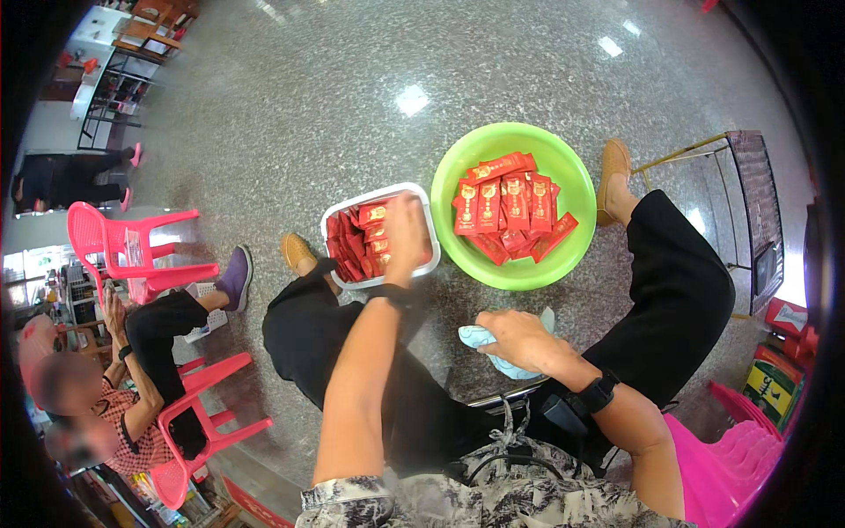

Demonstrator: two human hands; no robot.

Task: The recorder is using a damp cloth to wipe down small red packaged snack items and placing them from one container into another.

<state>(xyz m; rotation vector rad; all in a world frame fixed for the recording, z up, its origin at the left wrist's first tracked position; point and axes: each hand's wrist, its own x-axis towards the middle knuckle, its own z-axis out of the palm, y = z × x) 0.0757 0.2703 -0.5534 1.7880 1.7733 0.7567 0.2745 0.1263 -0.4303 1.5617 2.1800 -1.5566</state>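
Smeared by motion, my left hand (407, 233) is over the right side of a white basket (377, 193). Its fingers are too blurred to make out what they hold, if anything. Red packets (345, 246) fill the basket, some lying in a row beside the hand. My right hand (525, 341) grips a folded light-blue patterned cloth (476, 336) above the floor between my knees. Just ahead of it stands a lime-green basin (576, 167), holding several flat red packets (515, 201) with gold print, some lined up side by side.
A person (136, 405) sits at the left beside pink plastic chairs (132, 242). Farther back, another person (70, 180) in dark clothes is seen. A metal-framed rack (757, 207) stands at the right, near a magenta plastic chair (726, 466). The floor (308, 97) is speckled grey.
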